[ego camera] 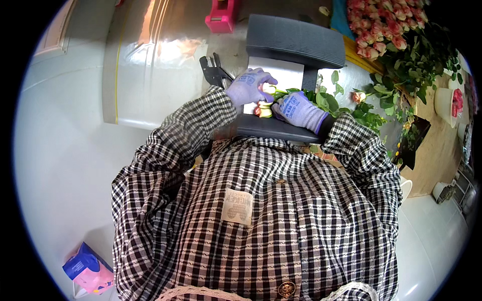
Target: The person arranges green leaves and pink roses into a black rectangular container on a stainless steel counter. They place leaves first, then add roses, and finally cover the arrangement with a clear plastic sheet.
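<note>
My left hand, in a lilac glove, curls its fingers round the head of a pale rose. A second rose, pink and cream, lies just below it. My right hand, gloved alike, is closed around the rose stems beside these heads; its grip partly hides them. Leaves spread out to the right of that hand. Both hands are over a white surface between a ridged black block and a black padded edge close to my body.
Left of the block lies a black hand tool, near a pink tape dispenser. Many pink roses with leafy stems are heaped at upper right. A loose rose and a white bucket are also there. A pink-and-blue packet sits lower left.
</note>
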Action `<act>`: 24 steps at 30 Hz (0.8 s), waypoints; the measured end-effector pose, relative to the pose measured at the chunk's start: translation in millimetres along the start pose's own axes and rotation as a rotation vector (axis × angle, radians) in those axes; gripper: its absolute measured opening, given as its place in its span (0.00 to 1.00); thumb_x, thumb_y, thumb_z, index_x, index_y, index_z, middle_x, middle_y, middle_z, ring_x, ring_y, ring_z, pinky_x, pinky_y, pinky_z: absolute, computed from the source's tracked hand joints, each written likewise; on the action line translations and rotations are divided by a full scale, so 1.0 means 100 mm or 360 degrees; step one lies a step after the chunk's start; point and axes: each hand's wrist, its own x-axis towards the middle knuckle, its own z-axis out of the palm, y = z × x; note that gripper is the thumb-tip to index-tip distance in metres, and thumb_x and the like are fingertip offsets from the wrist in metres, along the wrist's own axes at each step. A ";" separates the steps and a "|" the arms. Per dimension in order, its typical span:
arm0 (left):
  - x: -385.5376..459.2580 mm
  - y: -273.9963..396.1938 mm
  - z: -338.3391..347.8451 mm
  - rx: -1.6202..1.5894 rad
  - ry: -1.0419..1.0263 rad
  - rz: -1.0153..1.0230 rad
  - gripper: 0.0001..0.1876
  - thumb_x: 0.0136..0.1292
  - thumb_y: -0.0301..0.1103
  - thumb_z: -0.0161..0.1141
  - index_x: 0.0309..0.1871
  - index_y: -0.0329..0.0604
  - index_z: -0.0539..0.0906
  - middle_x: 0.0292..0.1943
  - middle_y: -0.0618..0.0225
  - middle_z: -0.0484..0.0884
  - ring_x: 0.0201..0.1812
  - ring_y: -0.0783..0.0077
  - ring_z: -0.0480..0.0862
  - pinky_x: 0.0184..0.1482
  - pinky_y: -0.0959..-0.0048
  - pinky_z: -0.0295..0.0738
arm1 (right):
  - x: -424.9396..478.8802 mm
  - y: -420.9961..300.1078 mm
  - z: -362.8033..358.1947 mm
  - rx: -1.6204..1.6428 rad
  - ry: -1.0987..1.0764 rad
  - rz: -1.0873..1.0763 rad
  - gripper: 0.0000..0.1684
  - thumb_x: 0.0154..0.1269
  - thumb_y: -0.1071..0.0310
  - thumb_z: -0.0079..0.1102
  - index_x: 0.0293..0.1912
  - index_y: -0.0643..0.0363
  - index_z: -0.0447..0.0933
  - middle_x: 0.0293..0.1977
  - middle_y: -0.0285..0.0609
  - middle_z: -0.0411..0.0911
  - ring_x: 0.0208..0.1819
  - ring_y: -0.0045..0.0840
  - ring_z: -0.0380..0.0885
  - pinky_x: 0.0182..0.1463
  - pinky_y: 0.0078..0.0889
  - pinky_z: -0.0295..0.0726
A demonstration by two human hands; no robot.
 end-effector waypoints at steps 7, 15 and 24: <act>-0.01 -0.07 0.02 0.0079 0.0061 0.0259 0.27 0.53 0.47 0.72 0.57 0.51 0.81 0.51 0.60 0.77 0.58 0.55 0.74 0.62 0.59 0.69 | 0.02 0.07 0.06 0.0140 -0.0097 0.0020 0.15 0.67 0.55 0.53 0.42 0.53 0.80 0.32 0.40 0.82 0.36 0.32 0.84 0.40 0.42 0.81; -0.25 0.02 -0.15 -0.0026 0.0127 0.0349 0.24 0.57 0.44 0.71 0.55 0.45 0.83 0.44 0.62 0.79 0.49 0.61 0.77 0.55 0.65 0.73 | -1.83 1.41 0.00 -0.0348 0.0531 0.1576 0.11 0.64 0.64 0.59 0.47 0.49 0.80 0.53 0.43 0.76 0.49 0.40 0.79 0.50 0.43 0.78; 0.11 -0.02 -0.28 -0.0382 -0.0334 -0.0112 0.18 0.54 0.32 0.72 0.48 0.41 0.83 0.43 0.64 0.83 0.47 0.70 0.82 0.52 0.73 0.75 | -3.00 1.54 -0.67 -0.0553 0.1321 0.1744 0.18 0.54 0.76 0.62 0.46 0.51 0.80 0.39 0.39 0.82 0.38 0.32 0.81 0.38 0.31 0.82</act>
